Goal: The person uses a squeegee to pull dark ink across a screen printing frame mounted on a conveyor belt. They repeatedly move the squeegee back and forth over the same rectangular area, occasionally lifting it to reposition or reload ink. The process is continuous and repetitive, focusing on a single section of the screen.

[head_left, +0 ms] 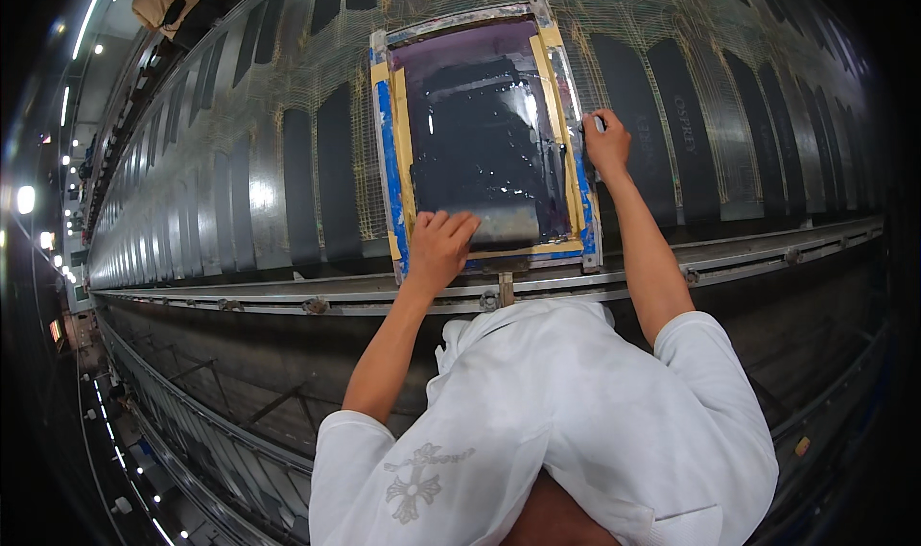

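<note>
Under left hand (443, 247), beside right hand (607, 143), dark-inked framed screen (470, 143)

Left hand (441, 250): undersides of curled fingers hidden, touch unclear. Right hand (607, 147): fingertip contact with frame (389, 129) can't be told. Table (261, 183) between both hands' fingers covered. Person (161, 3), far beyond left fingers: small, cut off.

Frame (386, 114) on desk (264, 186), at near side. Ink (470, 133) within frame. Panels (336, 177) on desk, left and right of frame. Left hand (441, 244) over frame's near-left part; right hand (607, 143) at its right side. Rail (729, 267) along desk's near edge. Co-worker (161, 4) far left, behind desk.
</note>
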`<state>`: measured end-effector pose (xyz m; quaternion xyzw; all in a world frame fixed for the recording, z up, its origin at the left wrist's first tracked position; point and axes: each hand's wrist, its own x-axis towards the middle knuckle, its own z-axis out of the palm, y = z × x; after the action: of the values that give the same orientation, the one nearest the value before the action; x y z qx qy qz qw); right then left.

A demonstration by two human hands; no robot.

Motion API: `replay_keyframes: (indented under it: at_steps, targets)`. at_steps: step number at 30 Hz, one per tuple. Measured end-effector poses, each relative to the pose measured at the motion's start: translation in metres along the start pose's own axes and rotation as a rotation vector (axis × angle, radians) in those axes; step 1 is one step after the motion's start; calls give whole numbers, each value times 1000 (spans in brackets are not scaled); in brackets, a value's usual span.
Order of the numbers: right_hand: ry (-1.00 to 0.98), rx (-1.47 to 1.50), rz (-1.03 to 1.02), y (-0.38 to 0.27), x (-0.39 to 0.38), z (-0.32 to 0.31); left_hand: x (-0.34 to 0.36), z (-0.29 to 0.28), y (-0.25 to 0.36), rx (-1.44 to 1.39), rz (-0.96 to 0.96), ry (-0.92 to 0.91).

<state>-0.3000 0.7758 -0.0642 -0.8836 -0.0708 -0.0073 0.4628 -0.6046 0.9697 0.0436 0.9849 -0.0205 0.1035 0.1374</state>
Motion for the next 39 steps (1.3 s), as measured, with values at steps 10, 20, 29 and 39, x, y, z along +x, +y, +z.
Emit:
replay_keyframes:
  at_steps: [10,20,29,39]
  targets:
    - [-13,-20,-3,1,-1,2,4,-3,11,-28,-14,-33]
    - [-13,-16,-35,-5,1,3,-4,11,-29,-120,-74,-142]
    - [-241,-277,113,-23,6,-20,30,-10,-46,-116,8,-204]
    - [-655,-112,-710,-155,36,10,157,5,-156,-175,-10,-5]
